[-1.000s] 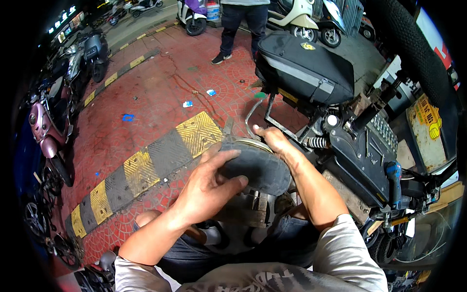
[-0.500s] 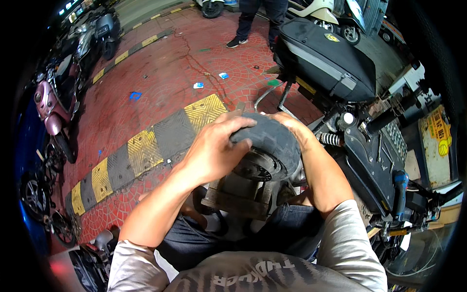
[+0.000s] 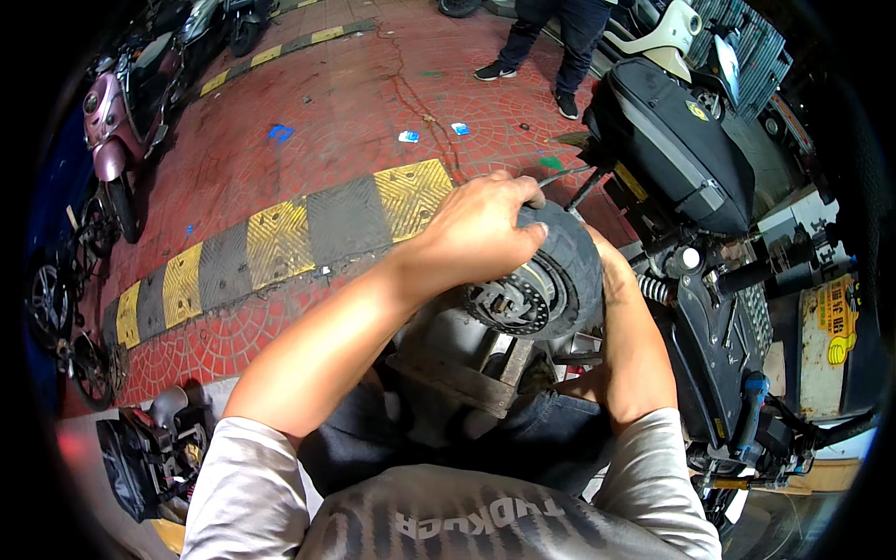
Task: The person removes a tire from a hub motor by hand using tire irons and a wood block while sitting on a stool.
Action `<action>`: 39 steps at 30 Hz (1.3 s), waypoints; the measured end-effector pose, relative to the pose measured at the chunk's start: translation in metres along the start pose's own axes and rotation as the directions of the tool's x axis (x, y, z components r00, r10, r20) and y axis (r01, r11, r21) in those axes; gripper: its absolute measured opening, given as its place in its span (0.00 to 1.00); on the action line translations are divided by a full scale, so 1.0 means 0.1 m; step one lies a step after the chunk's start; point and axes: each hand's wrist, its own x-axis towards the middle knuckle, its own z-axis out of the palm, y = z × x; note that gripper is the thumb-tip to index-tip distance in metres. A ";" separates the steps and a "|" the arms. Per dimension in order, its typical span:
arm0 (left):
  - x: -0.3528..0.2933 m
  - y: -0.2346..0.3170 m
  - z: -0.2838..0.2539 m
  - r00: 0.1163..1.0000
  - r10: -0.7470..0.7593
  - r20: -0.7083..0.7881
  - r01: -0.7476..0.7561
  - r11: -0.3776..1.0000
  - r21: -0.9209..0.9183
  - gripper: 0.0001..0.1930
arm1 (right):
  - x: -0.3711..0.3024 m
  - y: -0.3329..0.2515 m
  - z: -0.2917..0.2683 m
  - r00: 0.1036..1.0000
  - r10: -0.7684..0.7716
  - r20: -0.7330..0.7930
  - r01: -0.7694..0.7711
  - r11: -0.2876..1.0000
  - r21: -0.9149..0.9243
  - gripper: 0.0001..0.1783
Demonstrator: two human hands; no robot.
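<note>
A small wheel [image 3: 577, 271] with a black tyre and a drilled brake disc [image 3: 515, 303] stands tilted between my hands, above a worn wooden frame [image 3: 457, 381] near my knees. My left hand [image 3: 490, 224] is closed on the tyre's upper left edge, thumb on the near side and fingers curled over the top. Against the tyre's right side lies my right hand [image 3: 602, 250], most of its fingers hidden behind the rubber. Whether the wheel rests on the wooden frame is hard to make out.
At my right lies a scooter [image 3: 705, 341] with a black bag [image 3: 677, 140]; a blue power tool [image 3: 751, 411] sits on it. A yellow-black speed bump [image 3: 280, 243] crosses the red paving. Another person's legs [image 3: 551, 42] stand at the far side. A pink scooter [image 3: 112, 140] is parked left.
The wheel has tipped so its brake disc shows more fully, and it sits farther right. My left hand has moved right along with it. The whole view has turned slightly.
</note>
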 end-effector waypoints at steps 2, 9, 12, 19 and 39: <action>0.02 -0.05 0.01 1.000 0.005 -0.005 -0.005 0.999 -0.035 0.22 | -0.01 -0.04 0.05 1.000 0.003 -0.006 -0.003 1.000 -0.021 0.22; 0.15 -0.17 0.11 1.000 0.001 -0.029 -0.001 1.000 0.001 0.22 | -0.02 -0.10 0.04 0.999 -0.001 -0.046 -0.001 0.999 -0.052 0.25; 0.21 -0.16 0.12 1.000 -0.024 -0.002 0.024 1.000 -0.006 0.21 | -0.01 -0.09 0.00 0.997 -0.004 -0.072 0.000 0.998 -0.057 0.26; 0.36 -0.30 0.19 0.999 0.031 -0.044 -0.032 0.999 -0.015 0.21 | 0.09 -0.07 -0.02 0.989 -0.027 -0.144 0.014 0.996 -0.087 0.28; 0.70 -0.62 0.02 0.995 -0.043 0.089 0.063 0.971 -0.233 0.14 | -0.02 0.22 -0.29 0.852 0.054 -0.521 -0.145 0.980 -0.136 0.35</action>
